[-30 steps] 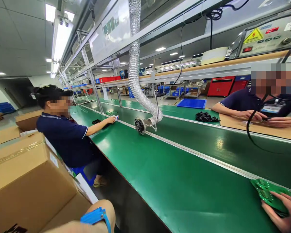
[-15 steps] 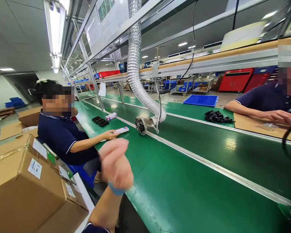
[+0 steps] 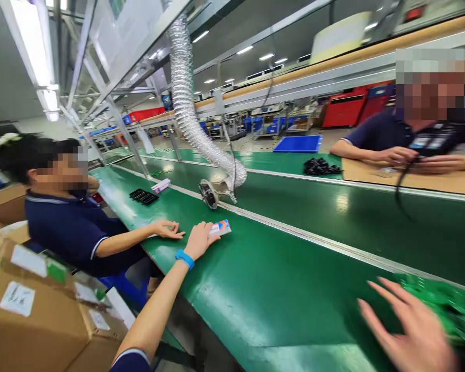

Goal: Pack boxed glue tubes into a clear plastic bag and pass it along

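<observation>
Left hand: the left hand is stretched far out over the green table, a blue wristband on the wrist; its fingers lie on the near end of a small box. Whether they pinch it or only press it down, I cannot tell.
Box: small, flat and white, with orange and blue print; it lies flat on the table just this side of the metal rail, near the fan at the end of the silver hose.
Handling: the box looks like light, thin card, stiff enough to lift but easy to crush, and likely to slide on the smooth table. Best taken by its two long edges, thumb against fingers.
Right hand: the right hand is spread wide, fingers apart, blurred, holding nothing; it hovers just beside a green board at the right edge.
Co-worker left: a seated person's hand rests on the table close to the left hand; beyond it lie a black tray and a second box.
Co-worker right: another person's hands rest on cardboard across the table, beside a heap of black parts.
</observation>
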{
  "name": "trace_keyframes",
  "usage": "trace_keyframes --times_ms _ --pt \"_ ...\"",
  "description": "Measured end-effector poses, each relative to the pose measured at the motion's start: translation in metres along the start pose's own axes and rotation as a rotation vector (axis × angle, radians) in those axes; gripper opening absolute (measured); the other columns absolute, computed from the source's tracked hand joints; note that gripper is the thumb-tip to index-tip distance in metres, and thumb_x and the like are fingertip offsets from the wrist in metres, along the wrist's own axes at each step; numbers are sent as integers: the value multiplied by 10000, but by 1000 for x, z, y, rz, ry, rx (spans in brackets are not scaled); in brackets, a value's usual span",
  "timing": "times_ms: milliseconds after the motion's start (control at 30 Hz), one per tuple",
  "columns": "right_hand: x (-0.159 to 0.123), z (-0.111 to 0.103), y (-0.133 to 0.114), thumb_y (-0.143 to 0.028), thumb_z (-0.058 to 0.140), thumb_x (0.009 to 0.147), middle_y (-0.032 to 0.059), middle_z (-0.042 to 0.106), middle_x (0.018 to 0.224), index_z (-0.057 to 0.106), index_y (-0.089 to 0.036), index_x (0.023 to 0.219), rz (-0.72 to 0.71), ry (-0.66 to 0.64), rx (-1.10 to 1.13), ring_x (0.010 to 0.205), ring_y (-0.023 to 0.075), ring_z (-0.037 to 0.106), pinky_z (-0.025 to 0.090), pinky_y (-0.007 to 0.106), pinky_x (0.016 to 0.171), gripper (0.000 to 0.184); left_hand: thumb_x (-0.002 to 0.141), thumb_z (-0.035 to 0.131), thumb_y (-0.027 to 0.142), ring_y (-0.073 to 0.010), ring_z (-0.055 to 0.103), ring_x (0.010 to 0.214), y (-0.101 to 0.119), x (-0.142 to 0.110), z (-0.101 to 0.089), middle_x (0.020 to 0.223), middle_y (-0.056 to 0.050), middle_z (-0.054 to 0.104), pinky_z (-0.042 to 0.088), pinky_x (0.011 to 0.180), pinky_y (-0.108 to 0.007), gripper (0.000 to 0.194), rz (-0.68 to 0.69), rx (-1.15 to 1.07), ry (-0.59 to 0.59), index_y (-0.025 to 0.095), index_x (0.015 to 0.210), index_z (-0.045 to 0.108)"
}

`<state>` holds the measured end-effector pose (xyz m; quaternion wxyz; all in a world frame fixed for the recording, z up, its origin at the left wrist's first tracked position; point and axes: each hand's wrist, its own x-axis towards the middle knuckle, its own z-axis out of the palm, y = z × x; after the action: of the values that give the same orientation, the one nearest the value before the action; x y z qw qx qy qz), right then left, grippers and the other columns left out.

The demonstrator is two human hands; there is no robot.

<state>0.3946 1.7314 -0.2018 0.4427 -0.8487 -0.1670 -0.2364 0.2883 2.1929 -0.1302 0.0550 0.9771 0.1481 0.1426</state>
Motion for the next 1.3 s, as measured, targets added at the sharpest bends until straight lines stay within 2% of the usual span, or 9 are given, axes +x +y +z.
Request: trace_keyframes --times_ms 167,300,367,533,600,767,1000,1167,1300 --pt "14 42 -67 -642 739 709 109 647 1315 596 -285 1280 250 -225 621 1210 310 617 463 524 1075 689 901 605 552 -245 602 956 162 -13 36 1115 -85 600 460 816 -332 486 240 -583 23 252 1282 570" --pt "57 49 -95 -636 765 705 110 754 986 653 -197 1060 567 31 1076 882 279 717 593 429 787 576 874 678 429 -258 594 1076 251 -10 48 1239 -104 577 477 922 -365 570 409 -882 -54 276 1397 511" --pt "76 40 -94 -580 818 665 72 751 891 630 -192 1004 628 225 1185 783 239 714 593 374 706 548 881 665 434 -236 614 1037 275 0 54 1212 -112 599 503 909 -358 561 339 -1069 -126 240 1386 520" --pt "98 17 -74 -524 826 671 -18 675 713 591 -200 882 636 427 1239 615 153 657 558 284 585 453 766 757 566 -127 585 590 302 15 74 794 -61 645 527 553 -264 514 -74 -1655 -664 108 982 666" --pt "100 14 -71 -563 796 702 -46 626 656 572 -204 850 622 505 1220 551 126 610 518 255 522 448 695 848 500 -117 607 609 308 12 78 816 -75 671 553 582 -250 537 -173 -1865 -743 79 985 683" --pt "105 11 -76 -638 647 851 -38 611 680 602 -180 946 533 502 1092 564 114 578 498 249 525 469 724 867 346 -148 681 751 308 1 78 913 -107 722 607 737 -271 455 -184 -1981 -760 63 1051 723" --pt "111 0 -79 -417 551 998 56 660 1059 627 -159 1146 514 544 990 849 149 654 579 327 738 307 763 835 309 -209 718 890 306 -1 61 1085 -128 735 617 860 -353 392 -118 -1969 -755 112 1087 737" --pt "112 -3 -83 -609 603 901 -10 641 730 633 -204 1005 492 545 1032 584 127 603 521 258 514 419 775 823 311 -245 701 1029 311 -3 63 1157 -123 723 604 921 -385 366 -101 -1984 -751 139 1088 737" --pt "111 -4 -85 -648 646 837 -60 577 596 584 -206 961 454 522 1131 443 106 530 464 238 424 463 718 868 319 -206 724 891 313 -3 72 991 -102 748 625 859 -349 367 -218 -1952 -738 111 995 746"
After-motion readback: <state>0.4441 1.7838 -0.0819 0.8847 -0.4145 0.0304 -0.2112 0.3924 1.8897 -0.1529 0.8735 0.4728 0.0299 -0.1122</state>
